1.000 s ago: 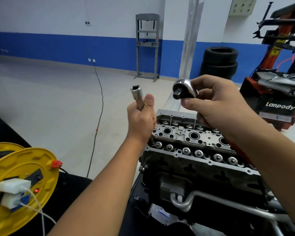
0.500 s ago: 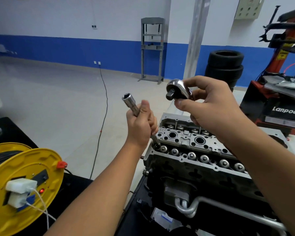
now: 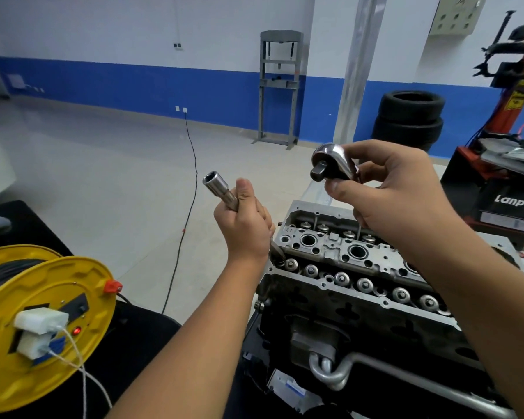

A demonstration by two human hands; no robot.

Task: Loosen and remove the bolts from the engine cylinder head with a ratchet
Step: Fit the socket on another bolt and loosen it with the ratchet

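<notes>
Above the cylinder head [image 3: 339, 252], my left hand [image 3: 244, 228] grips a socket extension [image 3: 220, 189], its open end tilted toward ten o'clock. At two o'clock from it, apart, my right hand [image 3: 397, 195] pinches the ratchet [image 3: 332, 164] head.

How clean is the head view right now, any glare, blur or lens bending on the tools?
Head view: wide-angle bending curves the pillar and the frame's edges; bright glare sits on the ratchet head; the socket extension and cylinder head look sharp; the left edge is smeared.
</notes>
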